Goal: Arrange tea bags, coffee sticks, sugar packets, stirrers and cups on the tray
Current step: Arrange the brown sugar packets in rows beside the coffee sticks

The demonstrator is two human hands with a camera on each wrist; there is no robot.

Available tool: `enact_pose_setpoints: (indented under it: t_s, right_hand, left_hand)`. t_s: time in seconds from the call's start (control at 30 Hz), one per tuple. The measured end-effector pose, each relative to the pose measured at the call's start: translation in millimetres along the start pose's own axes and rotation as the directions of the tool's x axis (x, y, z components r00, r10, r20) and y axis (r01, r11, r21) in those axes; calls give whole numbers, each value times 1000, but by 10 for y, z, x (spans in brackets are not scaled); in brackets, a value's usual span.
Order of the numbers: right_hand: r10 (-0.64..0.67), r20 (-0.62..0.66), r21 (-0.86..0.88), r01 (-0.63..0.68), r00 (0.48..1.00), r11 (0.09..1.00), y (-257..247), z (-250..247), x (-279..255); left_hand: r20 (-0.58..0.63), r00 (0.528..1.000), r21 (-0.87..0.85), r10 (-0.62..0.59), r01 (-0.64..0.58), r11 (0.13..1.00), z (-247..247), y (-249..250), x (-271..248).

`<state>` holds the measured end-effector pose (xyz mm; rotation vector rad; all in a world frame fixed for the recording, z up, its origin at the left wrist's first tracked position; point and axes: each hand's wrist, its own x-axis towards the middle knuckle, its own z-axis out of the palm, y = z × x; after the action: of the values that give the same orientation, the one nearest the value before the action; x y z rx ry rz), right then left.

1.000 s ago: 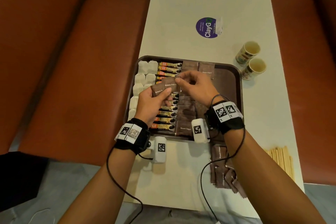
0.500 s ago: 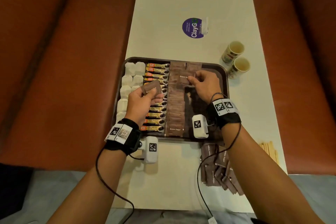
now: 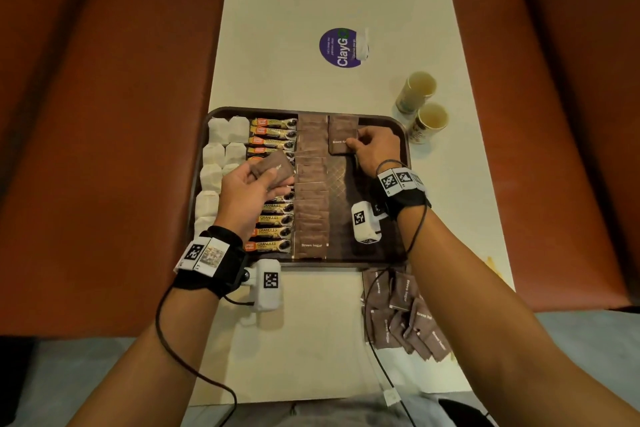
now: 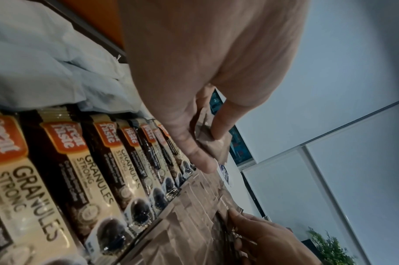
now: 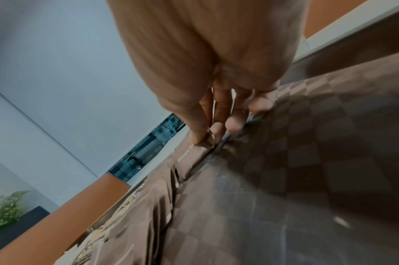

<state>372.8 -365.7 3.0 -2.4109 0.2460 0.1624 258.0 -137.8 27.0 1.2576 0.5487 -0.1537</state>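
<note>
Head view, pale table [image 3: 311, 10] with purple "ClayGo" sticker [image 3: 341, 47], brown tray [image 3: 401, 135] of "Great Taste GRANULES STRONG" coffee sticks [image 3: 273, 234], left hand [image 3: 247, 189] gripping "Brown Sugar" packets [image 3: 273, 168] over them, right hand [image 3: 375, 146] pinching a "Brown Sugar" packet [image 3: 341, 140] at tray's far right

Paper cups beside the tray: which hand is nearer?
Right. The right hand pinches a sugar packet at the tray's far right, close to the paper cups. The left hand holds packets over the coffee sticks, across the tray.
</note>
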Motion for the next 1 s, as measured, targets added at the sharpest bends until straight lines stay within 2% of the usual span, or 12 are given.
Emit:
enact_pose_setpoints:
  t_s: [0.47,0.57,0.67,0.73,0.8,0.93,1.0]
  right_hand:
    - [130,-91,73,-124,987,990,43,112,78]
    - [129,-122,132,-112,984,985,32,84,33]
    - [63,-154,164,-38,986,986,-56,37,-99]
    - [-16,-109,190,36,994,981,-180,22,-241]
    - [-120,-9,204,119,993,972,-322,34,-405]
    - [-258,224,263,197,940,945,-540,128,-700]
    - [-301,250,265,234,920,935,-596,174,-801]
  left_hand:
    - [39,999,45,3,-5,999,42,-5,-61]
    - [32,999,50,10,-11,999,42,-2,-65]
    - [18,1000,57,16,-17,998,25,-12,-63]
    - [4,1000,77,30,-30,997,8,-26,-62]
    - [-2,999,84,46,-46,995,-2,-28,-83]
    - [6,997,74,75,-75,994,-25,5,-159]
    - [5,996,73,87,-88,993,-59,16,-188]
